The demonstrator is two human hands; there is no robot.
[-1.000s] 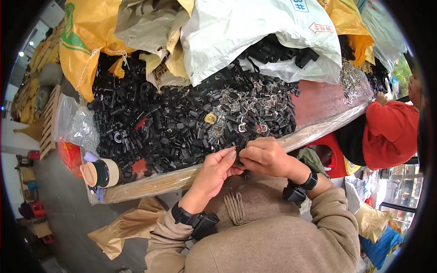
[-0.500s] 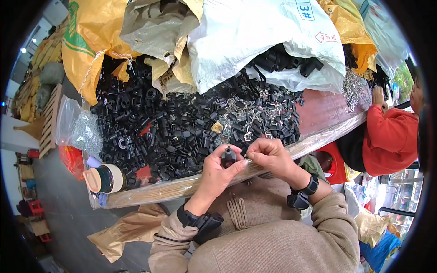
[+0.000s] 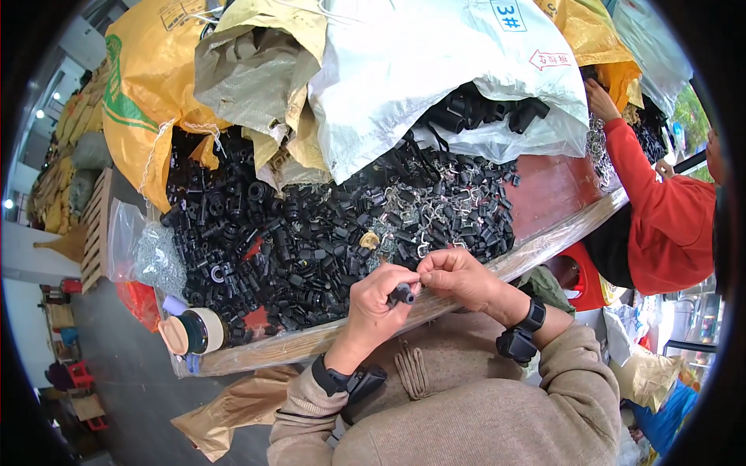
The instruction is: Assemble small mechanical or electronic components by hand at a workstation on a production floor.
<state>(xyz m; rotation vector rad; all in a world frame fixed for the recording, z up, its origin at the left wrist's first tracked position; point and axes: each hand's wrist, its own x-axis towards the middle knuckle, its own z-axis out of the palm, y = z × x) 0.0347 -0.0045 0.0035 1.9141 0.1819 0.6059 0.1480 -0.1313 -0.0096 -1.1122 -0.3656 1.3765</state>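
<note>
Black plastic part (image 3: 402, 293), short and round at the end that shows, sits in the left hand (image 3: 377, 301), above the near edge of the worktop (image 3: 553, 190). The left grip is closed around it, with the fingers bent and the part poking out toward the near side; the rest of it is hidden by the hand. Just to the right, the right hand (image 3: 468, 281) has its thumb and forefinger drawn together in a pinch, close to the left fingertips. Whether that grip has hold of something tiny, I cannot tell.

On the far side of the hands, a heap of black parts (image 3: 268, 268) spreads over the worktop, with small metal clips (image 3: 423, 203) mixed in toward its right side. A yellowish piece (image 3: 369, 240) lies among them. Behind the heap stand a yellow sack (image 3: 136, 81) at the left, a grey sack (image 3: 252, 74) beside it, and a large white sack (image 3: 435, 54) with black pieces showing at its mouth. At the left end are a clear bag (image 3: 159, 256) of small grey bits and a lidded cup (image 3: 203, 330). At the far right, a co-worker in a red top (image 3: 668, 233) reaches toward another sack.
</note>
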